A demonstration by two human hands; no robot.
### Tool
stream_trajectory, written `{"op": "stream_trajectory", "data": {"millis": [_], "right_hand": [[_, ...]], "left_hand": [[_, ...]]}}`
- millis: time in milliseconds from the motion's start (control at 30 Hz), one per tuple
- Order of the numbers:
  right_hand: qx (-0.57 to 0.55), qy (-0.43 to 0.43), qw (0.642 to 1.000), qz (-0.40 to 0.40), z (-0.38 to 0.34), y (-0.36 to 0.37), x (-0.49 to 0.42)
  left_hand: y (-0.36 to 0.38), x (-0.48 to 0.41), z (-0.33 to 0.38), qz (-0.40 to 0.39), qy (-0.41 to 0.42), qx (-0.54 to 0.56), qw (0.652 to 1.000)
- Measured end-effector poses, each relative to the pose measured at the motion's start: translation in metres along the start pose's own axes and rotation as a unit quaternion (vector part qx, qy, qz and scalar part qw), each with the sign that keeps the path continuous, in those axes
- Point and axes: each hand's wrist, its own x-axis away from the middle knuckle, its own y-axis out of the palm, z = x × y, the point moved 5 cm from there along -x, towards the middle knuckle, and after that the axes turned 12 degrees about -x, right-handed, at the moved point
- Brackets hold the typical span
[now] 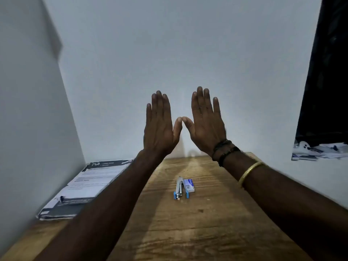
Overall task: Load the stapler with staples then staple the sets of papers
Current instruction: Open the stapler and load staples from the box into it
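We see both arms stretched forward at the frame's centre, left hand [160,129] and right hand [206,127] raised flat, fingers [200,98] straight (thumb tips touching).

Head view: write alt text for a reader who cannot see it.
A person's left hand and right hand are raised open, backs to the camera, thumb tips touching. Below, on a wooden table, a blue-and-silver stapler lies beside a small staple box, with a stack of printed papers at the left.
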Motion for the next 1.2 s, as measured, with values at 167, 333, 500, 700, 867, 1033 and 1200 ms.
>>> {"op": "stream_trajectory", "data": {"millis": [167,333,500,700,867,1033,1200], "right_hand": [[-0.11,0.003,0.991,-0.081,-0.006,0.014,0.031],[-0.198,0.055,0.952,-0.225,-0.008,0.039,0.072],[-0.237,0.091,0.913,-0.32,-0.011,0.061,0.114],[-0.273,0.12,0.909,-0.29,-0.004,0.073,0.127],[-0.277,0.118,0.911,-0.281,-0.004,0.077,0.128],[-0.293,0.096,0.911,-0.274,-0.009,0.075,0.131],[-0.319,0.067,0.922,-0.21,-0.02,0.071,0.124]], "left_hand": [[0.009,0.037,0.001,-0.102,-0.03,0.076,0.991],[0.022,0.079,0.002,-0.228,-0.042,0.097,0.968],[0.033,0.129,0.003,-0.34,-0.037,0.107,0.933],[0.041,0.142,-0.002,-0.421,-0.044,0.152,0.893],[0.042,0.141,-0.007,-0.388,-0.026,0.163,0.907],[0.046,0.142,-0.027,-0.3,-0.157,0.259,0.905],[0.044,0.136,-0.033,-0.213,-0.25,0.343,0.88]]}}
